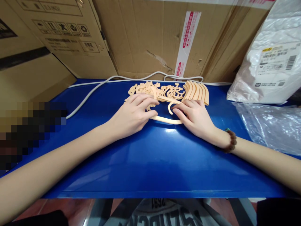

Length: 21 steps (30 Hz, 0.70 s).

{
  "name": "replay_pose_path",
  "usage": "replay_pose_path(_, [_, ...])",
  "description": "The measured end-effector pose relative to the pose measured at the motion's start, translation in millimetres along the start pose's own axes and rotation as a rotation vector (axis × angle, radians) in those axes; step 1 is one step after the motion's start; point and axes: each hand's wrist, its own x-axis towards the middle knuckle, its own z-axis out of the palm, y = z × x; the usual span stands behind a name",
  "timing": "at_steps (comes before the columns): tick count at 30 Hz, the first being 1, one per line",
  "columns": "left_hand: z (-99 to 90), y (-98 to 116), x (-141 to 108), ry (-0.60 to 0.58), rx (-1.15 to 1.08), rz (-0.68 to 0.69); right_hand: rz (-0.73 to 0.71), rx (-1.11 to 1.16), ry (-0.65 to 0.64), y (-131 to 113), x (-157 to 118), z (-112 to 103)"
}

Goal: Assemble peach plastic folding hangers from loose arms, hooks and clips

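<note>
Both hands meet over the middle of the blue table (150,160). My left hand (138,113) is closed around the left end of a curved beige hanger arm (167,120). The right end of that arm sits under the thumb and fingers of my right hand (196,116), also closed. Between the hands, by my right fingertips, is a beige hook (170,108); whether it joins the arm is hidden. Just beyond the fingers lie a pile of small beige hooked pieces (172,91), more small beige parts (144,87), and a neat row of curved beige arms (197,91).
Cardboard boxes (145,37) stand along the back edge. A white cable (94,95) runs behind the parts and bends forward at left. At right are a white plastic parcel bag (265,66) and a clear plastic sheet (265,125).
</note>
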Motion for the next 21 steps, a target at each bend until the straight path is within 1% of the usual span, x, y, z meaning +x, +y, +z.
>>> replay_pose_path(3, [3.7, -2.8, -3.4, -0.006, -0.037, -0.102, 0.012, -0.047, 0.005, -1.5, -0.6, 0.1])
replay_pose_path(6, [4.6, -4.6, -7.1, -0.044, -0.108, -0.228, 0.010, -0.073, 0.009, -2.5, -1.1, -0.3])
replay_pose_path(9, [5.1, -5.0, -9.6, -0.077, -0.162, -0.303, 0.018, -0.072, 0.008, -2.6, -0.9, -1.1])
replay_pose_path(13, [6.7, -4.9, -10.2, -0.079, -0.218, -0.306, 0.023, -0.058, 0.005, -2.4, -0.5, -2.2])
replay_pose_path(18, [7.9, -5.4, -8.9, -0.075, -0.344, -0.305, 0.020, -0.100, -0.020, -0.9, 0.0, -2.0])
replay_pose_path(21, [7.4, -4.8, -8.9, -0.075, -0.355, -0.315, 0.021, -0.114, -0.034, 0.1, 0.6, -0.8])
